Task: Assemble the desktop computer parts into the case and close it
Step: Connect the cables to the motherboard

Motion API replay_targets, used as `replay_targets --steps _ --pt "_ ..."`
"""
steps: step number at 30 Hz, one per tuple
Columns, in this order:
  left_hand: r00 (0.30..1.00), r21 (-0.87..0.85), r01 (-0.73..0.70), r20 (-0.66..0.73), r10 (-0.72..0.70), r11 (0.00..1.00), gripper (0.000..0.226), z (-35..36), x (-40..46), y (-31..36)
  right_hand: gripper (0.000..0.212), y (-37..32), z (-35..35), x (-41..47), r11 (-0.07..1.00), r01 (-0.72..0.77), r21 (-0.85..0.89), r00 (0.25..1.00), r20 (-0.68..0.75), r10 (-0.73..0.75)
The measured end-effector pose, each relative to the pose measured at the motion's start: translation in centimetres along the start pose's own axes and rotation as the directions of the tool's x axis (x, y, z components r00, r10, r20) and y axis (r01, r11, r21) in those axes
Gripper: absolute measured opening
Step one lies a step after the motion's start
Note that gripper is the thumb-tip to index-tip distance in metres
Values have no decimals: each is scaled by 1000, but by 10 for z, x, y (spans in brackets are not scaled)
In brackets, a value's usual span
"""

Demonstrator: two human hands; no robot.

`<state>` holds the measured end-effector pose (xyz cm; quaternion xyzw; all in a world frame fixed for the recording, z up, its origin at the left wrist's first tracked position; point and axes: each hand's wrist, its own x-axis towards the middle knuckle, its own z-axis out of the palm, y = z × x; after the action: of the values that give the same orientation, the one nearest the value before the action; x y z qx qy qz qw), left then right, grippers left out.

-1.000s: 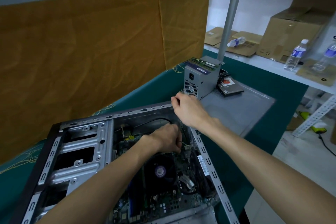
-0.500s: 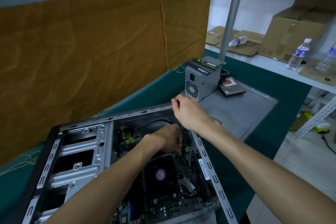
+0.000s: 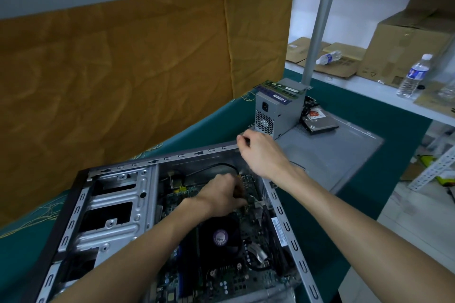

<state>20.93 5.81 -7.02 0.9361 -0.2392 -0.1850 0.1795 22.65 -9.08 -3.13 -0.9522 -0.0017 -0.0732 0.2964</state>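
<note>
Left hand [image 3: 222, 195]: fingers curled down inside the case [image 3: 81, 204] at centre frame; grasp unclear.
Right hand [image 3: 261, 152]: grips the case's far corner, likely steadying it.
PSU [image 3: 275, 113]: waiting on the worktop [image 3: 221, 118], upper right.

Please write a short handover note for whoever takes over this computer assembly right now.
Left hand works inside the open case, over the motherboard; fingers curled, grip hidden. Right hand grips the case's far corner. Done: motherboard and fan are in. Left: power supply with RAM sticks on top, hard drive and side panel wait on the table.
</note>
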Motion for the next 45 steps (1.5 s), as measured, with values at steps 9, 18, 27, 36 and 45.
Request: replay_targets --steps 9,18,27,36,45 --pt "997 129 0 78 -10 992 73 -16 -5 1 35 -1 1 -2 1000 4 -5 1000 -1 -4" --pt "996 340 46 51 -67 939 65 1 10 6 35 0 1 -1 1000 20 -4 1000 6 -20" --pt "993 416 109 5 -121 903 53 14 14 18 34 1 4 -1 999 44 -26 999 -9 -44" --pt "994 446 84 24 -106 891 62 6 9 6 32 3 4 -1 999 48 10 999 8 -48" --pt "996 197 85 18 -90 977 68 0 3 -9 26 0 -6 -6 998 30 55 999 15 -31"
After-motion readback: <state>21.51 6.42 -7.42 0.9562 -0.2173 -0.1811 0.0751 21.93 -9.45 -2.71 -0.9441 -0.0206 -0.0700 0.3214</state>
